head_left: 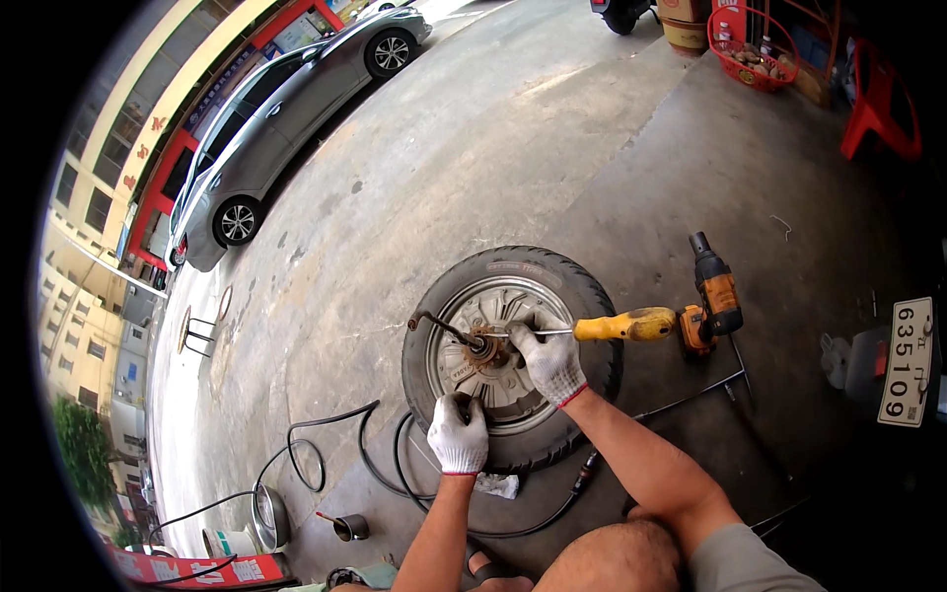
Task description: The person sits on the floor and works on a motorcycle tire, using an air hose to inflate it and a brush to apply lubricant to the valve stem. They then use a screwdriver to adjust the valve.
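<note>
A wheel [440, 387] with a black tyre and a dull metal hub lies flat on the floor before me. From its centre rises an axle [483, 345], with a dark bent rod [444, 326] reaching out to the left. My right hand [554, 367], in a white knit glove, is closed around the shaft of a screwdriver [631, 325] with a yellow handle; its tip points at the axle. My left hand [459, 437], gloved too, is curled at the wheel's near rim with blackened fingertips. Whatever it may hold is hidden.
An orange and black impact wrench [718, 296] stands right of the wheel, near a long T-shaped bar [691, 397]. A black hose [367, 449] loops at left. A cup [350, 528] and metal bowl [269, 518] stand lower left. A grey car [286, 128] is parked beyond.
</note>
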Action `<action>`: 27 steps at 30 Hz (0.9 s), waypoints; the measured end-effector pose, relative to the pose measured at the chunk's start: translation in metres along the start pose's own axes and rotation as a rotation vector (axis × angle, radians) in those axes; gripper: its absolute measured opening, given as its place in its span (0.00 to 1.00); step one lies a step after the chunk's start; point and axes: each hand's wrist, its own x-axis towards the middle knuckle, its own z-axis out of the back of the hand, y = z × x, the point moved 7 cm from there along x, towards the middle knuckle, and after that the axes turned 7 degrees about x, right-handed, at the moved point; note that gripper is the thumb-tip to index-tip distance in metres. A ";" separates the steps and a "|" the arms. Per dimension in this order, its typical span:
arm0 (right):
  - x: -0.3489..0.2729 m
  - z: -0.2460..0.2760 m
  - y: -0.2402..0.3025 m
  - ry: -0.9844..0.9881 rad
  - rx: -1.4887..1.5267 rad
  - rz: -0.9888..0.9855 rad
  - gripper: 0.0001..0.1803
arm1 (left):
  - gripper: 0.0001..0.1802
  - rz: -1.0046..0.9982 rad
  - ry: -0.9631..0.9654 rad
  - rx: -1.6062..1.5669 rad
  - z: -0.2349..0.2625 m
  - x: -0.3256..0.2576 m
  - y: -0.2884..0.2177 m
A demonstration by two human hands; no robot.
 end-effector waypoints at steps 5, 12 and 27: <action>-0.016 -0.004 -0.007 -0.023 0.085 0.030 0.03 | 0.07 0.001 -0.005 -0.035 -0.001 -0.001 0.001; -0.016 -0.006 -0.020 -0.028 0.065 -0.012 0.04 | 0.07 0.018 0.007 -0.016 -0.001 0.000 -0.001; 0.030 -0.009 -0.024 0.062 0.007 -0.164 0.09 | 0.07 0.017 -0.016 -0.065 0.001 -0.001 0.004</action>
